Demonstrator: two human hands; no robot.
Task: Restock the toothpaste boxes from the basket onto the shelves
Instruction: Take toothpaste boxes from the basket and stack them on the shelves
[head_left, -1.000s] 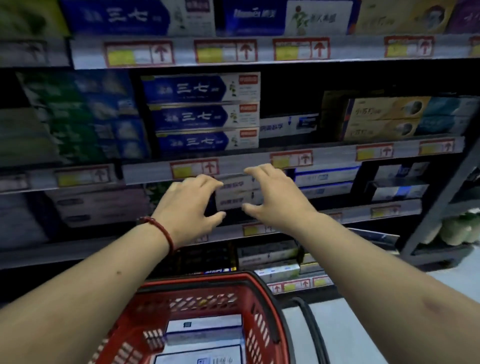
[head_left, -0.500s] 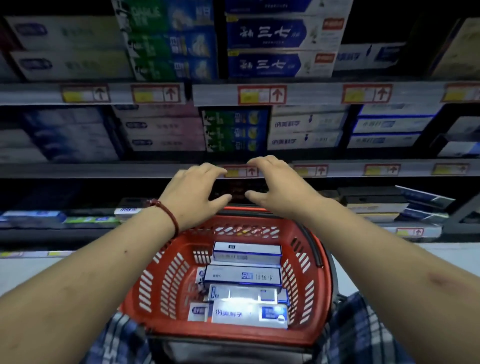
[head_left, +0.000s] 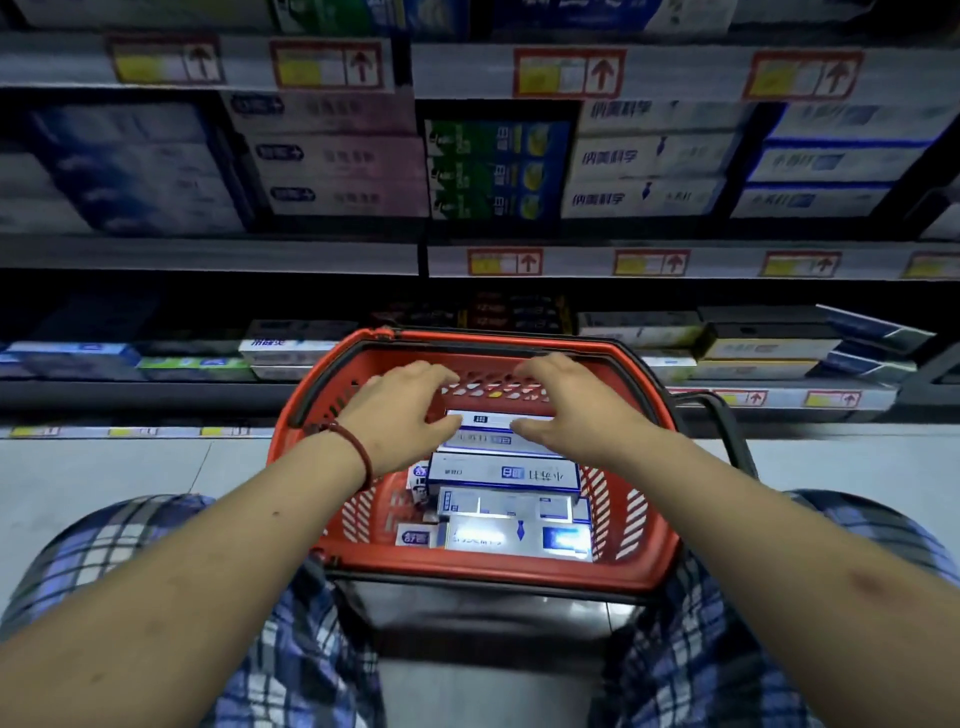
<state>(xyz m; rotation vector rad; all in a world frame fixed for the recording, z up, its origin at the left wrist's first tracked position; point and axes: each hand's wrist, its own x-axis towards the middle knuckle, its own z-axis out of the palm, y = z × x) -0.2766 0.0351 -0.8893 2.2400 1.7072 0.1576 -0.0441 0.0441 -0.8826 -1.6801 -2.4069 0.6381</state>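
The left forearm (head_left: 208, 571) rises from the lower left corner of the frame and the right forearm (head_left: 753, 540) from the lower right, converging toward the centre. The left hand (head_left: 402, 410) sits just left of centre and the right hand (head_left: 574, 410) just right. Both are palm down, fingers loosely curved and spread, thumbs pointing inward, near each other but apart, gripping nothing.

Store aisle, dim light. Grey metal shelving (head_left: 208, 257) ran full width, recesses behind front rails dark. Red-framed price tags (head_left: 569, 73) with yellow patch and black up-arrow sat along rails. Black upright (head_left: 422, 156) split bays near centre. Pale grey tile floor (head_left: 104, 483) below, thin joint lines visible. Yellow label strip (head_left: 130, 431) ran along base at floor edge.
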